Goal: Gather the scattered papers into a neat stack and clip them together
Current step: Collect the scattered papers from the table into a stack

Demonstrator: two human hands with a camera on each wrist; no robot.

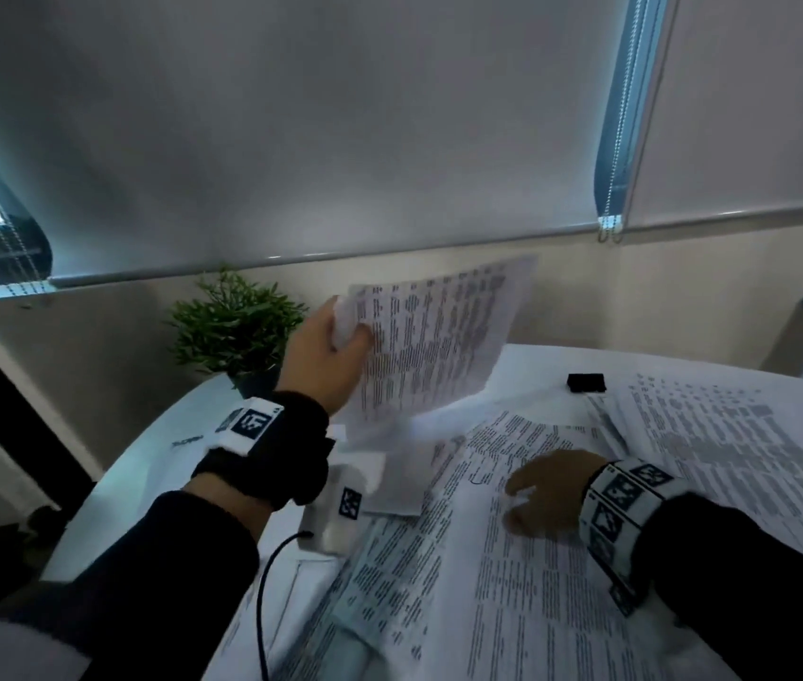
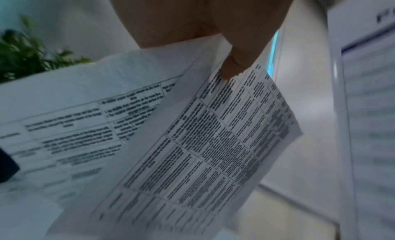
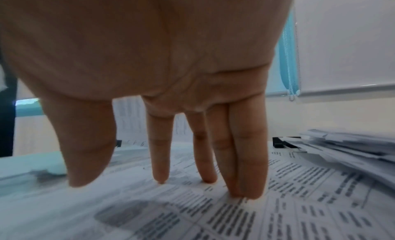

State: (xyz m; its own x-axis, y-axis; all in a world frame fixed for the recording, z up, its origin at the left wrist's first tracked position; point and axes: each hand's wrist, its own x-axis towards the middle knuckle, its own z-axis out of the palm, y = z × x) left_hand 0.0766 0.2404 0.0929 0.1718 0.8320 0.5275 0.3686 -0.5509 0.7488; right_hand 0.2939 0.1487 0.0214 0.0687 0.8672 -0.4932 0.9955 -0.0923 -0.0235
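The papers (image 1: pixel 561 557) are white, covered in dense black print laid out in ruled tables. The sheet (image 1: pixel 438 341) lifted in the air is the same. A small clip (image 1: pixel 586 382) lies black on the white table (image 1: pixel 153 464). The potted plant (image 1: pixel 234 321) is green, its pot dark, maybe black. The blind (image 1: pixel 291 130) is pale grey.

Print on the lifted sheet (image 2: pixel 192 150) blurred, unreadable in all views. Left hand (image 2: pixel 213 24) cut off by frame top; fingers behind sheet hidden. Black object (image 1: pixel 586 382) at 1 o'clock of right hand (image 1: pixel 549 489): too small, possibly a binder clip. Table (image 1: pixel 183 425) largely hidden under scattered papers (image 1: pixel 512 582).
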